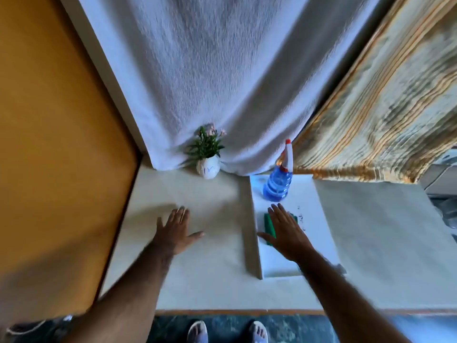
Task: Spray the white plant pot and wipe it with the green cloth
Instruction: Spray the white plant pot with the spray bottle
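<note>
A small white plant pot with a green plant stands at the back of the pale counter, against the white curtain. To its right a blue spray bottle with a white and red nozzle stands on a white board. The green cloth lies on that board, mostly covered by my right hand, which hovers over it flat with fingers spread. My left hand is spread open, palm down, over the bare counter in front of the pot. Neither hand holds anything.
An orange wall closes the left side. A white curtain hangs behind the pot and a striped patterned curtain at the right. The counter's front edge is near my feet. Dark objects sit at the far right.
</note>
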### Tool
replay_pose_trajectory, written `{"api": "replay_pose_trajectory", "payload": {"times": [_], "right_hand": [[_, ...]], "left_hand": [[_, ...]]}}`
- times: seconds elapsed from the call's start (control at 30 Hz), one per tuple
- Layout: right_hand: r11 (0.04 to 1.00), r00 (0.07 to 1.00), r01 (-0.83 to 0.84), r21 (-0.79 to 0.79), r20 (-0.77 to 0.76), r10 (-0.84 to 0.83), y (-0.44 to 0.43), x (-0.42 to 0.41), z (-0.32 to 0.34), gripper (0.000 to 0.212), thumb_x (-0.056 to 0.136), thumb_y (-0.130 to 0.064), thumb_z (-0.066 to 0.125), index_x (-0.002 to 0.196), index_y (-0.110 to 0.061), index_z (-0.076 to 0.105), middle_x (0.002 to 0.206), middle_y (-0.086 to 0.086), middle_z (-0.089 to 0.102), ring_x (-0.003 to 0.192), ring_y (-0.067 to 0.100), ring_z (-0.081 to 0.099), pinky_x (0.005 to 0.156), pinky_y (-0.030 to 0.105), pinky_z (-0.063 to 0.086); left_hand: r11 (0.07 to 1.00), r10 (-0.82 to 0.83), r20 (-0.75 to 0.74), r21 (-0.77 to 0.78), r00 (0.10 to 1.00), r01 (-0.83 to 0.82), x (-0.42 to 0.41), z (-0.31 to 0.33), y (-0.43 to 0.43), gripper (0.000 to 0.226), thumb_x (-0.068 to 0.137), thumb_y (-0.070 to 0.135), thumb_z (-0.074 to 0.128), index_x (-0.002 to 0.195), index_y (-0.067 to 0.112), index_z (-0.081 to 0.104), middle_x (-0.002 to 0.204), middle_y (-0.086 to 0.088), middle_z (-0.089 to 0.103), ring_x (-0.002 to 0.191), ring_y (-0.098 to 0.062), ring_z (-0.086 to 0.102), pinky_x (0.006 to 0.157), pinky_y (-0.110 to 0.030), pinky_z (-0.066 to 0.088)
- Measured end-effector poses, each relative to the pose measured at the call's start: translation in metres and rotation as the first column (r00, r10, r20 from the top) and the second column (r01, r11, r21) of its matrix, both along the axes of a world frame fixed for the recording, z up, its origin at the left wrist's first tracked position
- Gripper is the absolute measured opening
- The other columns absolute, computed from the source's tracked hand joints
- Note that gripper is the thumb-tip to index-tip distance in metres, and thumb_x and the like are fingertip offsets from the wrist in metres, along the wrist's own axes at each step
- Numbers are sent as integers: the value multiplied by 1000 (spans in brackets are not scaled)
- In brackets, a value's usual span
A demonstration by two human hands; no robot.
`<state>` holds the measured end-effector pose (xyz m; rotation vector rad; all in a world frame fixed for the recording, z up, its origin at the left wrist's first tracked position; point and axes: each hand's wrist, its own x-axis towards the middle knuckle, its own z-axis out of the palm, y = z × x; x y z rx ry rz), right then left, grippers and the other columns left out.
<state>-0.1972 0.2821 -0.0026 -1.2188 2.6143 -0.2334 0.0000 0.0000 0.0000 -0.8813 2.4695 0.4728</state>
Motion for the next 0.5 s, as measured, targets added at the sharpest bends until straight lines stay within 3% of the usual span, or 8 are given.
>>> {"api": "replay_pose_trajectory", "payload": {"times": [0.07, 0.13, 0.27, 0.37, 0.43, 0.5], "right_hand": [[999, 997, 47, 21, 53, -48, 5, 4, -10, 134, 70, -97, -12, 163, -6, 21, 172, 7, 12, 160, 23, 3, 127, 34, -1], [998, 998, 63, 28, 18, -64, 11, 10, -30, 124, 78, -94, -6, 163, -6, 18, 173, 7, 11, 160, 21, 1, 129, 33, -2], [997, 996, 77, 11, -46, -77, 19, 20, -55, 97, 98, -78, 20, 161, -5, 23, 171, 11, 16, 160, 24, 10, 129, 29, -7], [986, 992, 117, -117, -23, -121, 17, 23, -61, 96, 98, -78, 24, 160, -6, 28, 170, 10, 21, 159, 24, 17, 130, 29, -3], [947, 972, 230, -226, 101, -212, 14, 24, -54, 101, 93, -83, 26, 161, -9, 29, 170, 6, 22, 158, 21, 18, 130, 30, 5], [840, 898, 421, -342, 288, -333, 4, 15, -37, 102, 89, -82, 38, 161, -11, 27, 169, 6, 25, 157, 20, 21, 129, 38, 16]], "left_hand": [[993, -34, -96, -116, 995, 23, 6, -18, 1, 101, 97, 77, 40, 166, 5, 30, 178, -16, 25, 160, -31, 36, 123, -68, 34], [981, -94, -150, -181, 984, 66, 17, -54, 4, 99, 87, 75, 44, 148, -3, 58, 157, -24, 57, 135, -39, 65, 100, -75, 52], [945, -96, -282, -326, 955, -2, 27, -81, 13, 95, 94, 77, 43, 156, 5, 50, 164, -18, 51, 148, -35, 54, 114, -74, 43], [922, -131, -327, -386, 936, -6, 30, -94, 11, 94, 99, 77, 39, 163, 8, 41, 171, -16, 42, 155, -34, 46, 121, -72, 36], [927, -117, -360, -373, 926, -28, 32, -98, 12, 94, 101, 79, 31, 165, 10, 37, 174, -14, 37, 158, -33, 41, 124, -71, 30], [933, -110, -390, -358, 914, -41, 33, -102, 12, 95, 100, 78, 29, 166, 10, 35, 175, -12, 35, 160, -32, 38, 127, -70, 26]]}}
